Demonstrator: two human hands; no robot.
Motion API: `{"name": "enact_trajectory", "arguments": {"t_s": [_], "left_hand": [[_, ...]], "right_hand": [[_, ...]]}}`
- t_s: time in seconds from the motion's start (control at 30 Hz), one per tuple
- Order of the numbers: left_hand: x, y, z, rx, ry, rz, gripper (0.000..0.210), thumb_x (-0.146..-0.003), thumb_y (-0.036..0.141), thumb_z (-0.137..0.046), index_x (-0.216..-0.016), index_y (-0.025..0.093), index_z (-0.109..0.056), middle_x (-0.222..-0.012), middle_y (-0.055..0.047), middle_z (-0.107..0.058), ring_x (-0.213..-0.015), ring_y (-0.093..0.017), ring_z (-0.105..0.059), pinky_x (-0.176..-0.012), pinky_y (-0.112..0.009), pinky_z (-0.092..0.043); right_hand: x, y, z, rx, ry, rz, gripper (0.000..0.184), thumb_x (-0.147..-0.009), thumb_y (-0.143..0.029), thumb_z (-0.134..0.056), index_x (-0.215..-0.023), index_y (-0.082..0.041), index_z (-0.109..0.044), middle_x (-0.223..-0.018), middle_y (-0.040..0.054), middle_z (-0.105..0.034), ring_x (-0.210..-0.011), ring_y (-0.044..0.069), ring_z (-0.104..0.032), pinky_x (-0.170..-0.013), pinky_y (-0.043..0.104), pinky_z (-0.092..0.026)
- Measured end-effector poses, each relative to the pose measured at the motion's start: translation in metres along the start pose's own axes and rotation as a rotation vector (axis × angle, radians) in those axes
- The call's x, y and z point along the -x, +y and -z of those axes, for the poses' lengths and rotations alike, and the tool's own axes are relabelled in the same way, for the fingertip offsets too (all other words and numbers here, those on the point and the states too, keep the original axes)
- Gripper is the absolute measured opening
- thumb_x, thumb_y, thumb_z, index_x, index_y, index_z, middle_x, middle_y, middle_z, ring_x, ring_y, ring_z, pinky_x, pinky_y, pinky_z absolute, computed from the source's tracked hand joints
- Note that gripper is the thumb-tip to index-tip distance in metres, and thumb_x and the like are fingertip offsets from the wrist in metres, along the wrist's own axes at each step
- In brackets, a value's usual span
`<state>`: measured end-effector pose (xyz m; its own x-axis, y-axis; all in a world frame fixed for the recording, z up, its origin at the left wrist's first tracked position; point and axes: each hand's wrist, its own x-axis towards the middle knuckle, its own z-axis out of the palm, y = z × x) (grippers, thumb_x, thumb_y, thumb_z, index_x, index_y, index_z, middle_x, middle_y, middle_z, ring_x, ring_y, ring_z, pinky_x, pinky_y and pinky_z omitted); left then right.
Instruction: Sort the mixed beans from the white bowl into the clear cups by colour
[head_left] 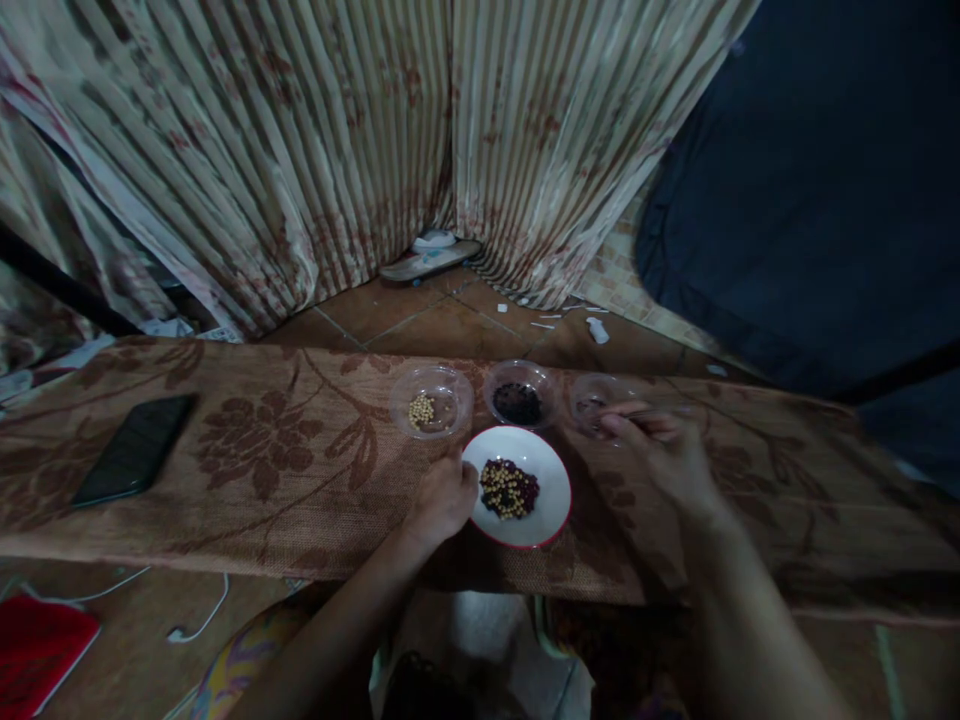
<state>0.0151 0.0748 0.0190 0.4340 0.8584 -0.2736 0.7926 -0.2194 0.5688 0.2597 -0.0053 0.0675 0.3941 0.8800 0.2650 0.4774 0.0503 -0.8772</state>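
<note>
A white bowl (553,490) with a red rim stands on the cloth, holding a mix of yellow and dark beans (508,490). My left hand (446,492) is closed on the bowl's left edge. At the right clear plastic cup (579,395), my right hand (664,445) is closed, fingers pinched over the opening. Something thin and faint sticks out from them, too blurred to name. The cup's inside is partly hidden by my fingers. Behind the bowl stand a clear cup (401,390) with yellow beans (421,410) and another clear cup (553,378) with dark beans (517,402).
A brown flowered tablecloth (360,520) covers the narrow table. A black phone (135,450) lies at the left. Behind the table are striped curtains (360,130), a skateboard (431,262) and white scraps on the tiles. A red item (45,650) and a white cable lie below.
</note>
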Motion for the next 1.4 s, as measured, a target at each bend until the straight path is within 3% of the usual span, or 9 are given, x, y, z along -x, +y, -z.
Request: {"name": "enact_trajectory", "arguments": {"t_s": [0.13, 0.3, 0.4, 0.57, 0.63, 0.97, 1.4], "left_hand": [[-0.002, -0.003, -0.002, -0.010, -0.001, -0.017, 0.036, -0.089, 0.022, -0.031, -0.110, 0.011, -0.058, -0.102, -0.014, -0.067, -0.094, -0.020, -0.063, -0.088, -0.030, -0.044], [-0.002, 0.001, 0.000, -0.031, -0.003, 0.018, 0.036, -0.090, 0.023, -0.031, -0.112, 0.010, -0.056, -0.104, -0.015, -0.067, -0.094, -0.021, -0.063, -0.086, -0.031, -0.045], [0.000, 0.004, 0.002, -0.034, -0.009, 0.021, 0.035, -0.089, 0.021, -0.032, -0.113, 0.010, -0.055, -0.106, -0.015, -0.067, -0.096, -0.020, -0.063, -0.087, -0.030, -0.044], [0.001, 0.003, 0.000, -0.067, 0.001, 0.027, 0.035, -0.088, 0.023, -0.032, -0.107, 0.009, -0.058, -0.100, -0.016, -0.067, -0.093, -0.022, -0.064, -0.084, -0.031, -0.045], [0.001, 0.002, 0.000, -0.065, 0.005, 0.022, 0.034, -0.088, 0.023, -0.033, -0.104, 0.009, -0.058, -0.099, -0.016, -0.067, -0.092, -0.022, -0.064, -0.083, -0.030, -0.045], [0.000, 0.000, -0.002, -0.031, 0.011, -0.006, 0.034, -0.086, 0.023, -0.033, -0.107, 0.009, -0.057, -0.095, -0.015, -0.068, -0.088, -0.021, -0.064, -0.080, -0.030, -0.046], [0.000, -0.001, -0.002, -0.003, 0.005, -0.036, 0.034, -0.086, 0.022, -0.033, -0.107, 0.010, -0.057, -0.094, -0.014, -0.068, -0.086, -0.021, -0.065, -0.079, -0.030, -0.047]], "right_hand": [[-0.008, 0.023, 0.030, 0.078, 0.367, -0.044, 0.025, -0.074, -0.044, -0.066, -0.078, -0.020, -0.067, -0.078, 0.0067, -0.069, -0.065, 0.021, -0.064, -0.057, 0.033, -0.052], [-0.010, 0.031, 0.031, 0.109, 0.436, -0.075, 0.030, -0.073, -0.046, -0.065, -0.080, -0.017, -0.067, -0.074, 0.0066, -0.068, -0.063, 0.021, -0.064, -0.053, 0.031, -0.051], [-0.006, 0.014, 0.013, 0.048, 0.285, -0.076, 0.027, -0.074, -0.044, -0.065, -0.077, -0.018, -0.067, -0.070, 0.0036, -0.067, -0.060, 0.018, -0.063, -0.056, 0.029, -0.051], [0.009, -0.009, -0.023, -0.053, -0.321, -0.043, 0.026, -0.078, -0.043, -0.062, -0.081, -0.019, -0.069, -0.078, 0.0038, -0.069, -0.067, 0.016, -0.063, -0.062, 0.028, -0.051], [0.013, -0.010, -0.034, -0.047, -0.448, -0.065, 0.027, -0.079, -0.043, -0.060, -0.084, -0.018, -0.070, -0.078, 0.0038, -0.069, -0.066, 0.016, -0.062, -0.059, 0.027, -0.050], [0.017, -0.004, -0.046, 0.066, -0.557, -0.065, 0.029, -0.082, -0.044, -0.056, -0.077, -0.018, -0.068, -0.077, 0.0033, -0.068, -0.066, 0.016, -0.061, -0.058, 0.027, -0.047], [0.020, 0.005, -0.054, 0.067, -0.589, -0.093, 0.026, -0.082, -0.043, -0.057, -0.089, -0.020, -0.066, -0.073, 0.0010, -0.065, -0.065, 0.016, -0.059, -0.060, 0.027, -0.045]]}}
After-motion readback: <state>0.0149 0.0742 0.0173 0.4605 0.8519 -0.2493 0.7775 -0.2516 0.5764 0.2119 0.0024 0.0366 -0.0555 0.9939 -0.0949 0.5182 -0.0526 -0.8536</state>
